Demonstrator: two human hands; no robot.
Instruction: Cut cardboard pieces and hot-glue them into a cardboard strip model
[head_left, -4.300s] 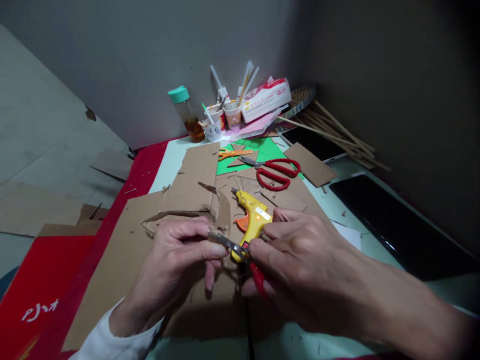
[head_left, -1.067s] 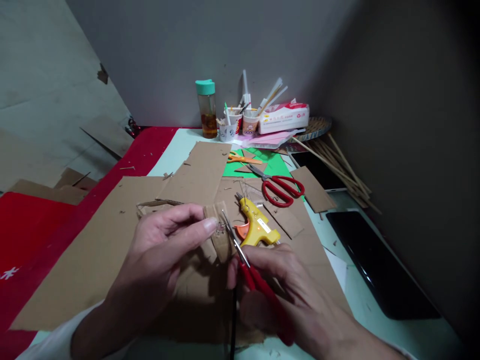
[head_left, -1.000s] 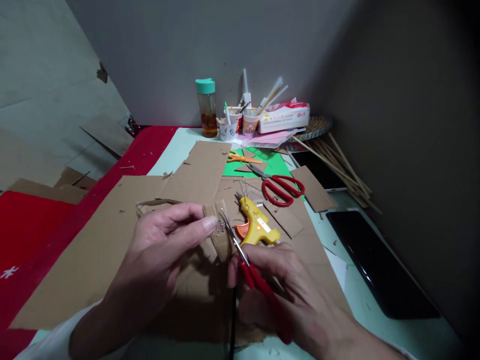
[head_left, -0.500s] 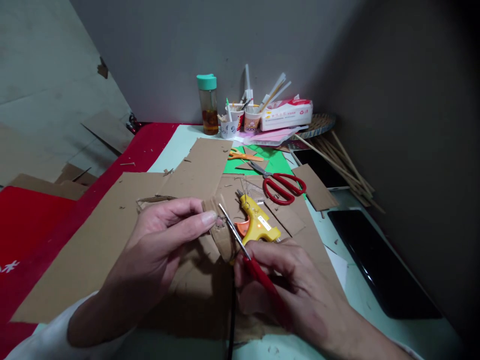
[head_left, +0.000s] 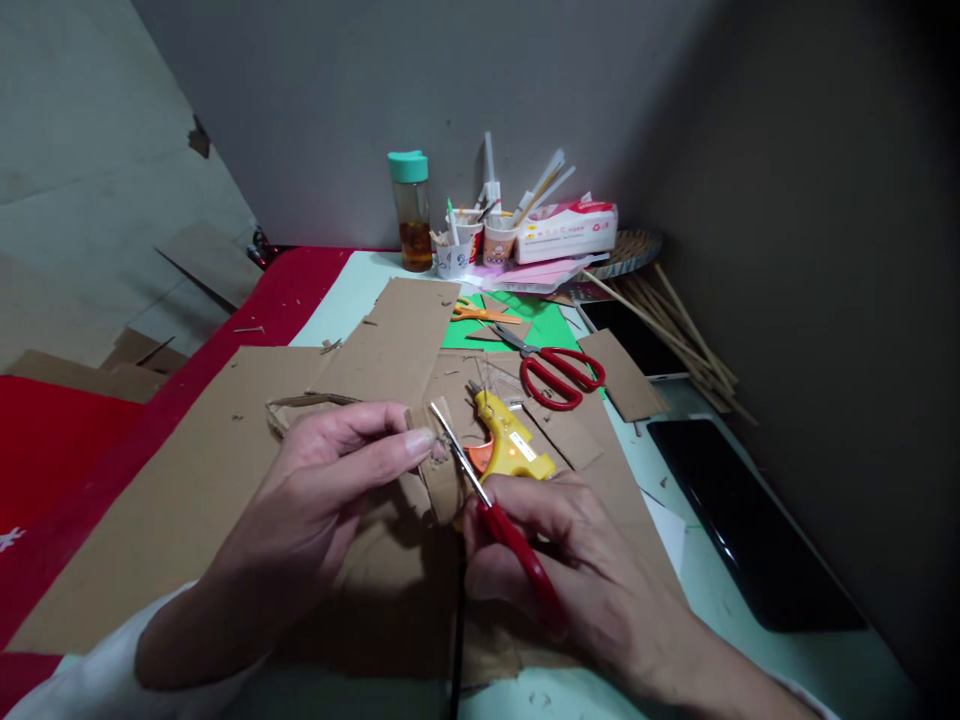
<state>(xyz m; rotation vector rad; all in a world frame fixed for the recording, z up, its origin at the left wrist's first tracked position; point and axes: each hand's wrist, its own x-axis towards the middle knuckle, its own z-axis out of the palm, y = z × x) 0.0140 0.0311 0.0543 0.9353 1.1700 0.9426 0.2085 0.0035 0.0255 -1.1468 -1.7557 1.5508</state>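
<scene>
My left hand [head_left: 341, 480] pinches a small curved piece of cardboard [head_left: 445, 485] between thumb and fingers; its surface looks torn near the thumb. In my right hand [head_left: 555, 560] is a pair of red-handled scissors [head_left: 517, 545], fingers wrapped round the handles. The blades point up and to the left and lie against the cardboard piece, looking nearly closed. Just behind my right hand a yellow glue gun [head_left: 512, 440] with an orange trigger lies on the cardboard. A second pair of red-handled scissors [head_left: 562, 375] rests beyond it.
Large cardboard sheets [head_left: 172, 470] cover much of the table. Orange scissors [head_left: 484, 312] lie on green paper [head_left: 551, 325]. At the back stand a bottle [head_left: 410, 215], cups [head_left: 499, 243] and a tissue pack [head_left: 570, 232]. Wooden sticks [head_left: 686, 345] and a black phone-like slab [head_left: 750, 530] are on the right.
The scissors in my right hand have shifted slightly against the cardboard piece. The whole view has moved a little, so the table things appear slightly further left. Both holds are unchanged.
</scene>
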